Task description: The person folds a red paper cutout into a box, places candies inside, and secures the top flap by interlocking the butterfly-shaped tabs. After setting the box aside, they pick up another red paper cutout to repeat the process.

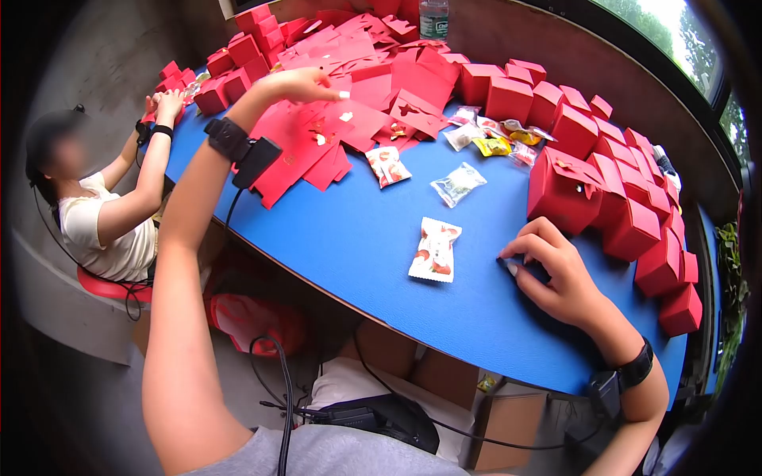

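Observation:
My left hand (305, 86) reaches over the pile of flat red box sheets (369, 111), its fingers apart and holding nothing that I can see. Near the folded red boxes on the right, my right hand (552, 270) hovers low over the blue table (349, 238), fingers curled with a gap between thumb and fingertips and nothing between them. To its left lies a white and red wrapped packet (435, 251). A second such packet (388, 166) lies beside the sheets, and a clear and green packet (458, 185) is between the two. A large red box (562, 194) stands just beyond my right hand.
Several small wrapped sweets (492, 146) lie near the back. Rows of red boxes (631, 230) line the right edge, and more (238, 59) stand at the far left. A bottle (434, 20) stands at the back. At the left sits another person (103, 198), hands at the table edge.

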Demonstrator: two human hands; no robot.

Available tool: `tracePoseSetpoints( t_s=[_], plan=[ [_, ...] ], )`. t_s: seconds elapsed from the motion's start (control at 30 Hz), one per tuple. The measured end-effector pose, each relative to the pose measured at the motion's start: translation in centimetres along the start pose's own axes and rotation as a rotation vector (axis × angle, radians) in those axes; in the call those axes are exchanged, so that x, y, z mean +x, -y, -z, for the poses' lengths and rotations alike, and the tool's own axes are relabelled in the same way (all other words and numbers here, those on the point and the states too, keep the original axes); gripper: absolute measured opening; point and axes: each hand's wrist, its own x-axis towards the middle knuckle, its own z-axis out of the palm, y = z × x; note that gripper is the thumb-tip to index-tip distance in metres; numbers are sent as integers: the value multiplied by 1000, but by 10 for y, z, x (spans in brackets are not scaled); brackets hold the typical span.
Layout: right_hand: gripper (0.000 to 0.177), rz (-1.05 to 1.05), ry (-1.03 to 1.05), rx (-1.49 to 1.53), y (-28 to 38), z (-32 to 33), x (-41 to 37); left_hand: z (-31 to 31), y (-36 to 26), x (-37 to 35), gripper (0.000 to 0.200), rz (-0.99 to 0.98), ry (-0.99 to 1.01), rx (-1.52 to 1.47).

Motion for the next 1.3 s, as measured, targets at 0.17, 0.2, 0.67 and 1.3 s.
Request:
tracePoseSetpoints(
  t_s=[0.17,0.2,0.67,1.3],
  plan=[
    [24,15,-9,-8,0,0,0,-6,-38,-55,106,60,291,251],
    [24,12,-10,-5,0,0,0,-11,-41,-62,112,66,434,134],
    [39,312,182,-179,33,-5,10,-17,6,-62,77,-73,-184,-35],
    [48,35,408,-547,49,-50,114,33,37,-59,54,-560,-547,351]
  ],
)
